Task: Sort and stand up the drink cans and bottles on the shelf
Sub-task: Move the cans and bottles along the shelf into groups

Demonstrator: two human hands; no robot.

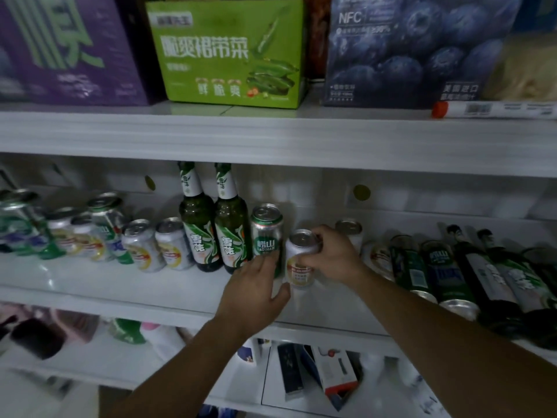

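Nearest, below both forearms, the lower shelf (168, 384) holds small boxes (337, 372) and some blurred packets. Above it on the middle shelf (126, 285), the left hand (256, 285) lays loosely spread fingers against the lower front of the green can (266, 233), its thumb standing off to the right, clear of the can. Just right of it, the right hand (331, 254) pinches the white can (300, 260) round its upper rim, fingers curled over the top edge. This can stands upright, its long axis vertical, just beside the green one. The right hand is plainly the nearer, so any nudge into line looks like its job, probably leftward toward the green can. Left of the green can stand two green bottles (214, 233), then a row of upright silver cans (156, 245). On the right, dark cans (428, 267) and dark bottles (506, 279) lie on their sides, long axes running near to far and ends toward the camera; they probably come next. Another upright can (348, 227) shows behind the right hand. Farthest, the top shelf (271, 137) carries a purple carton (69, 49), a green carton (232, 52) and a blueberry carton (416, 49).
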